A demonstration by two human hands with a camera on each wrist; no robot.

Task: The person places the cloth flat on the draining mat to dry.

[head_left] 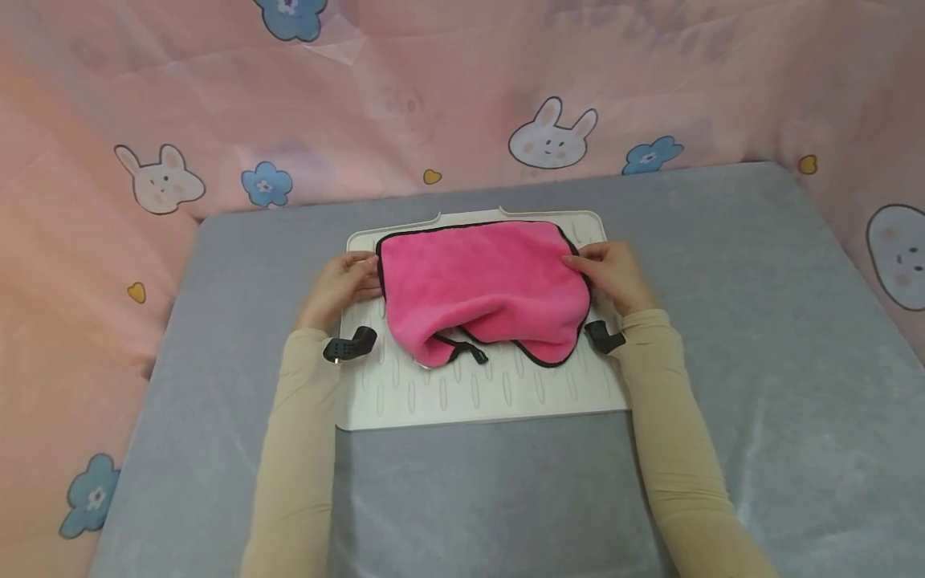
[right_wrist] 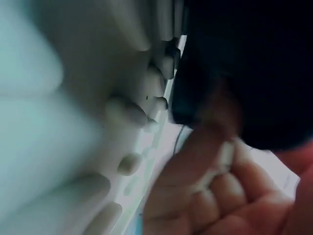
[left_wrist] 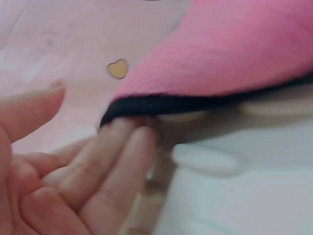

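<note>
A pink cloth (head_left: 477, 265) with black edging lies over a white ribbed tray (head_left: 433, 405), its near part bunched, with a black loop (head_left: 473, 352) at the near edge. At its left edge is my left hand (head_left: 347, 281). In the left wrist view the fingers (left_wrist: 112, 166) reach straight under the black edging, while the thumb (left_wrist: 34, 110) stands apart from the cloth. My right hand (head_left: 614, 273) pinches the opposite edge, thumb on top. In the right wrist view, dark cloth (right_wrist: 264, 63) covers part of that hand (right_wrist: 220, 196).
Grey fabric covers the table (head_left: 470, 498) around the tray. A pink curtain (head_left: 405, 96) printed with rabbits and flowers hangs behind and at the sides. Black wrist-camera mounts (head_left: 350, 345) sit at both wrists, close over the tray's sides.
</note>
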